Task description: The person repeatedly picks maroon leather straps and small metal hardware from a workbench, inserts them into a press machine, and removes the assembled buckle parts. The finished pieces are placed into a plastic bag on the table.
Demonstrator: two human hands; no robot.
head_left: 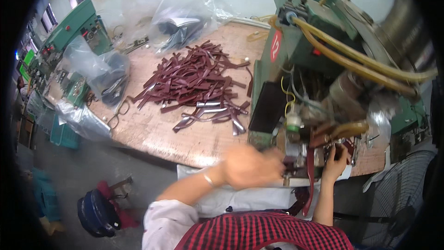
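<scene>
My left hand (249,166) is smeared by motion at the front left of a green machine (289,46); its fingers reach the work area and cannot be made out. Curled at the right of that area, my right hand (336,163) has thumb and fingers bent around something small among dark red pieces, too hidden to name. Between the hands a long dark red strap (310,176) hangs from the machine's front. Left of the machine, a big pile of similar dark red straps (189,78) lies on the wooden table (152,141), some with shiny silvery faces.
Yellow hoses (360,58) run over the machine. Clear plastic bags (185,14) lie at the back and left of the table, with a pair of glasses (119,113) near its left edge. A fan (402,199) stands at right, a dark blue stool (97,213) at lower left.
</scene>
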